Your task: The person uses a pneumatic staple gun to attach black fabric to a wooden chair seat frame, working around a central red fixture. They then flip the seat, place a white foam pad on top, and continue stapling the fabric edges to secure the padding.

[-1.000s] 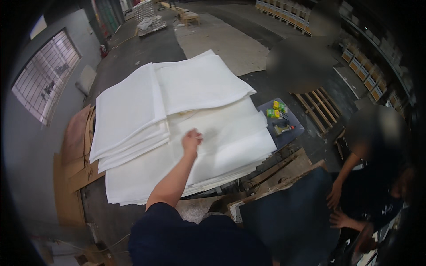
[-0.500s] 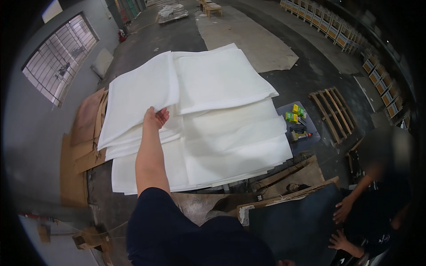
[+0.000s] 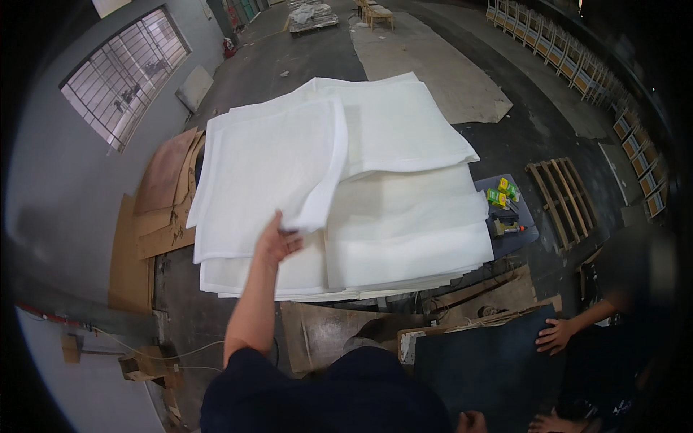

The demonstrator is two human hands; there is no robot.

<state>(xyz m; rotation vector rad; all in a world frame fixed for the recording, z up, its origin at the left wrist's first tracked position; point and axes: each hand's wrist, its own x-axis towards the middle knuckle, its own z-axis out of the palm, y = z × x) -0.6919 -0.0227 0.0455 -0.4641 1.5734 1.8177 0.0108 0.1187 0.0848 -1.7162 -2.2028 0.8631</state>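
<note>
My left hand (image 3: pixel 278 242) is closed on the near edge of a white padded sheet (image 3: pixel 263 173), thumb above and fingers below. The sheet's near right corner is lifted and curls upward. Beneath and beside it lie more white sheets (image 3: pixel 411 245) in a wide, uneven stack, with another folded piece (image 3: pixel 404 130) at the back right. At the lower edge, my right hand (image 3: pixel 471 422) shows only in part, fingers curled, over a dark flat panel (image 3: pixel 484 361). What it holds, if anything, is hidden.
At the right, a person's hand (image 3: pixel 554 336) rests on the dark panel. A grey surface (image 3: pixel 516 242) holds yellow-green boxes (image 3: pixel 497 198) and a tool (image 3: pixel 507 228). Beyond is a wooden pallet (image 3: pixel 561 202). Cardboard sheets (image 3: pixel 162 184) lean by the left wall.
My left hand has drawn the top white sheet toward me and to the right, and its corner now curls up. The view has shifted left. The other person's hands have moved on the dark panel.
</note>
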